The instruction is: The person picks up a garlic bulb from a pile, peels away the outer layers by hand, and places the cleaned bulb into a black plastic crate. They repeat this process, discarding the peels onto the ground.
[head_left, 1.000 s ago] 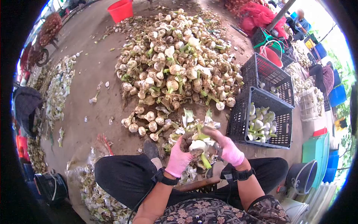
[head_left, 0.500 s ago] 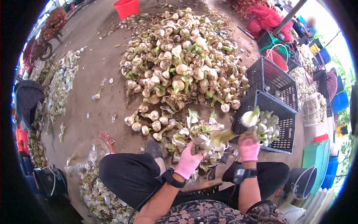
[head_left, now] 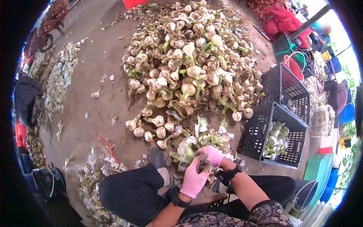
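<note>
My left hand (head_left: 193, 181), in a pink glove, has its fingers curled round a garlic bulb (head_left: 204, 165) with dirty roots. Close beside it, my right hand (head_left: 212, 155), gloved in pink too, reaches over the same bulb, its fingers bent and blurred. Pale green and white peelings (head_left: 186, 152) lie at the fingertips, partly smeared by motion. A large heap of unpeeled garlic (head_left: 189, 68) rises in front of both hands. Cleaner bulbs (head_left: 276, 140) rest inside a black crate (head_left: 249, 132) to the right.
Another black crate (head_left: 295, 89) stands behind the first, with a red bucket (head_left: 293, 68) beyond. A dark bucket (head_left: 304, 195) is at my right knee, another (head_left: 49, 183) at far left. Skins and a plastic bag (head_left: 81, 166) lie left of my legs. A person sits at the upper right.
My right hand has moved left from the crate to my left hand. The white bulb seen over the crate is no longer there. The view has shifted slightly.
</note>
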A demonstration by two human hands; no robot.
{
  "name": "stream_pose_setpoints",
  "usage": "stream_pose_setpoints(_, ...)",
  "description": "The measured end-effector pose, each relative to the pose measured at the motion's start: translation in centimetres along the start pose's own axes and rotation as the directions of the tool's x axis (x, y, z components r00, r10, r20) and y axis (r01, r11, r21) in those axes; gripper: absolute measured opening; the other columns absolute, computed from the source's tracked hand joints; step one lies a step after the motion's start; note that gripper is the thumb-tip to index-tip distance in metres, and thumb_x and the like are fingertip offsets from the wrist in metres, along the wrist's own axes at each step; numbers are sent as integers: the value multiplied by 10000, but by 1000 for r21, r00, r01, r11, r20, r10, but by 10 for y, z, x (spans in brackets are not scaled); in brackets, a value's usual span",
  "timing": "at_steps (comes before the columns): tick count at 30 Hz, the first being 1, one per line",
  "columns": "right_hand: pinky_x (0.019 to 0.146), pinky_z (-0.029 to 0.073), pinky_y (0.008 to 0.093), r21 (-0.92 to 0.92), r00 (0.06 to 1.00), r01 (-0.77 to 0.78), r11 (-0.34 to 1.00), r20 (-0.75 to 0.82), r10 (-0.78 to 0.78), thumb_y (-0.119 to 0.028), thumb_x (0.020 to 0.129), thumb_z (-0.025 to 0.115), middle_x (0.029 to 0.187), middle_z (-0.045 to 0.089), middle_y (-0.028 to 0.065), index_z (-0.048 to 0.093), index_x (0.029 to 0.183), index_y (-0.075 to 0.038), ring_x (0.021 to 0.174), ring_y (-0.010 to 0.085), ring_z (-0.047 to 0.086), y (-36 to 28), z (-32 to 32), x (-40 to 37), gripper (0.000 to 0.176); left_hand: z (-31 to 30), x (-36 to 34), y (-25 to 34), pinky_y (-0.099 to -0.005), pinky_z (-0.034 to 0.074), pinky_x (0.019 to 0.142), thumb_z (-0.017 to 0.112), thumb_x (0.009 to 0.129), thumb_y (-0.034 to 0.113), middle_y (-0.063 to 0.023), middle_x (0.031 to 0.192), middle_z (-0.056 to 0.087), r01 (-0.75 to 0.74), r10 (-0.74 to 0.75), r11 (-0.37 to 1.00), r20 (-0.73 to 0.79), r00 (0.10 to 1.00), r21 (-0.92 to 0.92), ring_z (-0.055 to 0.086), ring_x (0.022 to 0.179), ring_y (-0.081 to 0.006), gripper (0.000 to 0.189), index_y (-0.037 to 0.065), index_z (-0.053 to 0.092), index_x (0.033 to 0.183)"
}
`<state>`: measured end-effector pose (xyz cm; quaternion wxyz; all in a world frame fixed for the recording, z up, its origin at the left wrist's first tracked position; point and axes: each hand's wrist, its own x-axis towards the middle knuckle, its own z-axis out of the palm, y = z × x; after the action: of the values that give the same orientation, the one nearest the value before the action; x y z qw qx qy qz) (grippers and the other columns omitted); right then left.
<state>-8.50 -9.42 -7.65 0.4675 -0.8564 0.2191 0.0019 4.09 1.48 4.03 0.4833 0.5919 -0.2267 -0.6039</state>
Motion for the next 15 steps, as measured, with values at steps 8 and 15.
stream_pose_setpoints(8, 901, 462, 381, 113, 669, -639, 761, -407, 622, -103, 765, 547, 1144, 569, 216, 491, 1227, -59, 1068, 344, 567, 59, -32, 123, 467, 1, 12, -32, -269, 437, 903, 600, 791, -41, -64, 1087, 591, 51, -51, 994, 4, 999, -94, 564, 986, -125, 450, -32, 474, 1223)
stream_pose_setpoints(15, 865, 478, 433, 262, 538, -741, 618, -320, 780, -169, 781, 561, 1133, 561, 240, 538, 1134, -67, 1039, 385, 563, 47, -23, 164, 368, -6, 18, -13, -268, 445, 890, 603, 800, -42, -63, 1081, 589, 99, -101, 994, -49, 994, -35, 563, 981, -127, 460, -31, 461, 1237)
